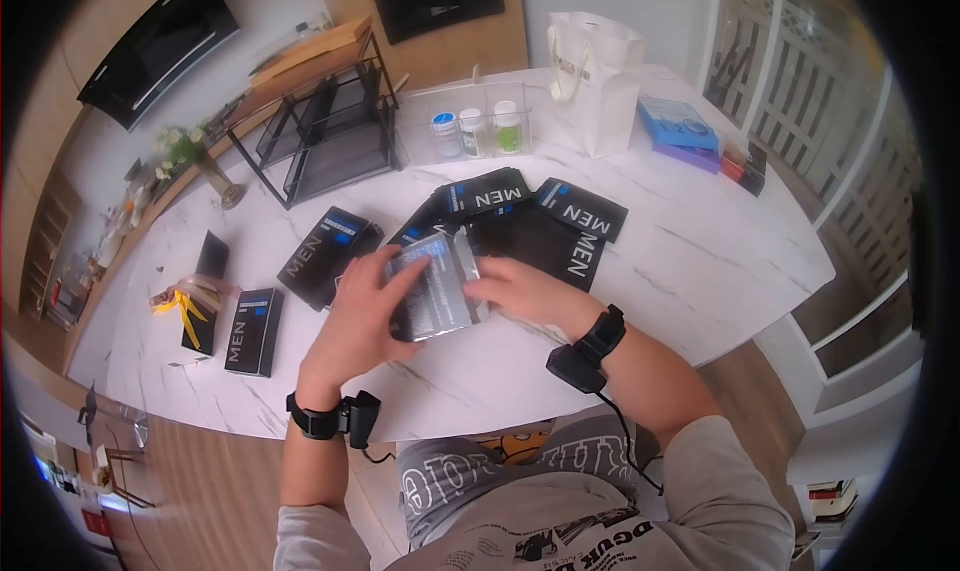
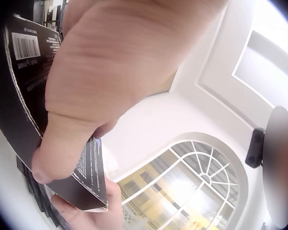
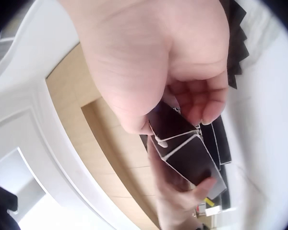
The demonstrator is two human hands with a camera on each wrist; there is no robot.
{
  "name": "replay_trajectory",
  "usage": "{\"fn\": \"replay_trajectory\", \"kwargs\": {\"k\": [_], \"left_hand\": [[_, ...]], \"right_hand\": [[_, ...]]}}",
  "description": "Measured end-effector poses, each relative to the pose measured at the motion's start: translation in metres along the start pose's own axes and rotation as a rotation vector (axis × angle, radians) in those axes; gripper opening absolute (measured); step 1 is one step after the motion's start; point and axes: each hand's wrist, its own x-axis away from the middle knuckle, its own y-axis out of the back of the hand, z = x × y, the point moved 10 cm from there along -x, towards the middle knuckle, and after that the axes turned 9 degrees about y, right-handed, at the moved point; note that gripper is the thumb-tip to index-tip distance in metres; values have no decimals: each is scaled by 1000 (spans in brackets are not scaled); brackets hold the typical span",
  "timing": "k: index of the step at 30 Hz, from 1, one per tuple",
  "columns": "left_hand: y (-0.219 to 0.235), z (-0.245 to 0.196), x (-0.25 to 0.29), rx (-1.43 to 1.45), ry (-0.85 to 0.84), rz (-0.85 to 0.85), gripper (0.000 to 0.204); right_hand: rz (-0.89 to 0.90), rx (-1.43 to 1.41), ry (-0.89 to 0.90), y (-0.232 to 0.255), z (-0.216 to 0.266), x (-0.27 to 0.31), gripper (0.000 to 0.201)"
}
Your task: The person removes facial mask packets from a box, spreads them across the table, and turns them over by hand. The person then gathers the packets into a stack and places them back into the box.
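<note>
A black box (image 1: 440, 296) with small print and a barcode on its face is held over the near side of the table. My left hand (image 1: 350, 316) grips it from the left, its thumb along the narrow side in the left wrist view. My right hand (image 1: 535, 289) is at the other end of the box. In the right wrist view, a flap (image 3: 173, 123) at that end is folded out from the box body (image 3: 194, 160), pinched between right thumb and fingers. The inside of the box is hidden.
Several black MEN boxes and packets lie fanned behind the hands, including a packet (image 1: 583, 209). Another box (image 1: 252, 333) stands at the left, by a box tied with yellow ribbon (image 1: 185, 311). Behind are a wire rack (image 1: 340, 176), bottles (image 1: 507, 126) and a white paper bag (image 1: 600, 91).
</note>
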Motion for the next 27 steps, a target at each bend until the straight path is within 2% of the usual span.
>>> {"fn": "replay_trajectory", "kwargs": {"k": [4,7,10,13,16,19,22,25,27], "left_hand": [[8,14,5,227,34,23,99],[11,21,7,295,47,31,99],[11,24,7,271,42,23,100],[15,30,7,190,39,7,104],[29,46,6,130,60,-40,106],[50,81,0,66,104,-107,101],[54,137,-7,-24,297,-51,96],[53,156,-9,-29,376,11,94],[40,171,-10,15,433,111,94]], "right_hand": [[-46,-283,192,-8,24,1,49],[-147,-113,205,-6,28,5,45],[66,159,315,-20,25,0,39],[91,94,170,-25,13,1,33],[19,180,153,-20,24,4,30],[-57,182,176,-8,23,1,26],[-99,235,160,-1,16,-1,22],[-121,276,163,1,17,-1,21],[-173,254,156,5,14,-1,21]]}}
